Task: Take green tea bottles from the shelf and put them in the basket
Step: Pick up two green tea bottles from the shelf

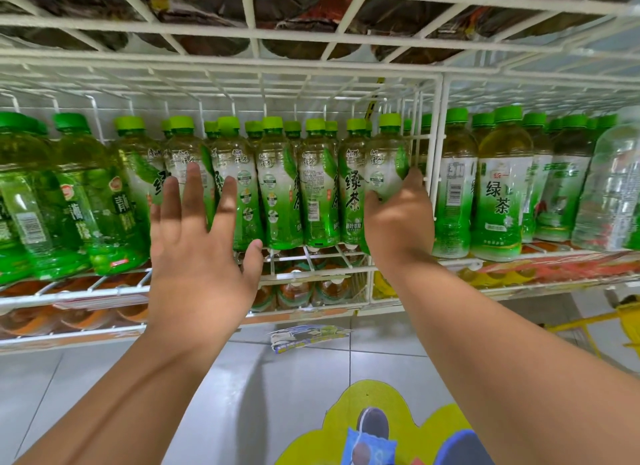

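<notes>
This is a shop. White wire shelves [311,274] carry tight rows of identical green-capped, green-labelled plastic tea bottles [280,184]. A yellow promotional sticker [363,416] lies on the grey tiled floor [104,388].

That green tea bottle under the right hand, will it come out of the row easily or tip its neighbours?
The bottle looks full, so probably heavy for its size. The right hand wraps its smooth label, which may be slippery. It stands tight against the next bottle, which might wobble.
</notes>
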A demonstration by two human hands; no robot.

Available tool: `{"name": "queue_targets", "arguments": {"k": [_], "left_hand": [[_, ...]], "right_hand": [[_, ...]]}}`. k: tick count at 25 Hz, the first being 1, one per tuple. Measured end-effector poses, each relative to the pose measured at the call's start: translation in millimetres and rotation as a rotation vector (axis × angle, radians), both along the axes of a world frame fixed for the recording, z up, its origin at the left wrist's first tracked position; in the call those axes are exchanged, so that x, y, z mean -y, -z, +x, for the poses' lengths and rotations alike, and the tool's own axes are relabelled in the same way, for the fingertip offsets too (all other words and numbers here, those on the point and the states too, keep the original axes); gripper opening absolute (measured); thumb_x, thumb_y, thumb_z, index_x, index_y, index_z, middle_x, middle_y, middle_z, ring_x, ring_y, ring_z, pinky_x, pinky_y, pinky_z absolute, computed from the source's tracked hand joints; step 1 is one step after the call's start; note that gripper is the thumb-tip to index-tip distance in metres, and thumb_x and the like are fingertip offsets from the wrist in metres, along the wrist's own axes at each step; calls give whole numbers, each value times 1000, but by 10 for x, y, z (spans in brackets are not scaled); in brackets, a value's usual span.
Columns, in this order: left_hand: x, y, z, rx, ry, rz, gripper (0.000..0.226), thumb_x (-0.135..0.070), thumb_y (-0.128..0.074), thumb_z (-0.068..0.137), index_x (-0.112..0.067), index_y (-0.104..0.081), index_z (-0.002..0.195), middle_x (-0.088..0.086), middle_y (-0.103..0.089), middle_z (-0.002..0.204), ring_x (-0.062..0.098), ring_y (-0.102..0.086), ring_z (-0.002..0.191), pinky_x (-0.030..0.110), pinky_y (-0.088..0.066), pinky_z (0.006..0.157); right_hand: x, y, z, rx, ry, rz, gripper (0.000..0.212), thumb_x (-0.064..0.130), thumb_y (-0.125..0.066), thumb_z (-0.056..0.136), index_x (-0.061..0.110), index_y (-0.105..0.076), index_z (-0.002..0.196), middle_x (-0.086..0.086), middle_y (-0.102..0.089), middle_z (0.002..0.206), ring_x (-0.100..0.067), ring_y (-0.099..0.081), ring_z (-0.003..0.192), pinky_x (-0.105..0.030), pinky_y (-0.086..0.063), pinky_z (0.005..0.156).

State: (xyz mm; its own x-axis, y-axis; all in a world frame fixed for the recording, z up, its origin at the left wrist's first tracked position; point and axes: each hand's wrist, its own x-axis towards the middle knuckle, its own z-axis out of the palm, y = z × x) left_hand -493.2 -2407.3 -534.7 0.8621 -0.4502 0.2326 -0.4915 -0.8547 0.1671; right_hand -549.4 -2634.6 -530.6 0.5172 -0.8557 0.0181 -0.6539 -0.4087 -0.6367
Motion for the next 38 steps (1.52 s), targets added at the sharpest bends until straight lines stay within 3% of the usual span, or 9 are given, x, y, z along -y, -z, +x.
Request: {"name": "queue_targets", "arguments": {"k": [4, 7, 10, 13, 19, 26, 30, 34, 38], "left_hand": [[4, 36, -9, 20, -22, 32, 78, -51, -46, 87, -18, -33, 157, 23, -16, 165, 48, -15, 150, 62, -16, 120], [20, 79, -19, 21, -18, 63, 76, -56, -41, 91, -20, -32, 157, 21, -14, 166, 45, -12, 151, 60, -14, 122], [30, 95, -45, 22, -14, 89, 73, -58, -34, 95, -21, -32, 157, 20, -14, 166, 44, -10, 152, 60, -11, 122], [29, 83, -53, 22, -13, 87, 72, -58, -32, 96, -20, -31, 158, 19, -13, 167, 43, -10, 153, 59, -10, 123], [-7, 56, -172, 21, 13, 142, 72, -59, -26, 98, -18, -33, 157, 17, -15, 167, 41, -13, 153, 58, -12, 123], [-95, -253, -702, 28, 20, 281, 74, -61, -26, 98, -19, -32, 158, 19, -17, 167, 40, -14, 153, 57, -14, 123], [-246, -567, -1086, 41, -15, 281, 73, -61, -30, 97, -20, -33, 158, 17, -16, 167, 39, -15, 153, 57, -14, 123], [-367, -1146, -1500, 28, -47, 180, 72, -58, -33, 97, -18, -37, 156, 18, -20, 166, 40, -18, 152, 58, -17, 122], [-616, -1774, -2044, -17, 10, 145, 74, -61, -29, 96, -21, -33, 158, 15, -14, 168, 38, -13, 154, 55, -15, 123]], "right_hand": [[-30, 32, -98, 12, -66, -42, 73, 20, -59, 98, 5, -22, 159, -17, -63, 133, -32, -70, 99, -35, -59, 72], [-57, 6, -162, 10, -72, -1, 68, 19, -57, 99, 8, -26, 159, -13, -56, 143, -30, -65, 114, -40, -57, 94], [-149, -94, -256, -80, -127, 16, 63, 20, -52, 102, 10, -27, 159, -8, -39, 160, -24, -41, 144, -26, -31, 119], [-290, -158, -395, -154, -262, 34, 67, 26, -50, 105, 13, -18, 162, 0, -16, 170, -12, -14, 155, -12, -7, 109], [-276, -55, -611, -314, -530, -157, 62, 43, -47, 102, 23, -28, 158, 6, -7, 170, -14, -9, 155, -36, -37, 116], [-275, -232, -988, -454, -713, -391, 73, 60, -38, 97, 22, -31, 159, -7, -16, 170, -29, -12, 157, -43, -23, 125], [-323, -621, -1259, -527, -788, -387, 77, 66, -26, 100, 24, -14, 163, -5, -5, 171, -28, -1, 158, -44, -8, 128], [-511, -1186, -1779, -519, -803, -356, 77, 69, -19, 100, 28, -6, 164, -3, -3, 172, -26, 2, 158, -43, -7, 128], [-842, -1798, -2358, -455, -756, -347, 83, 71, -10, 93, 26, -16, 163, -7, -15, 170, -29, -9, 157, -45, -17, 126]]}}
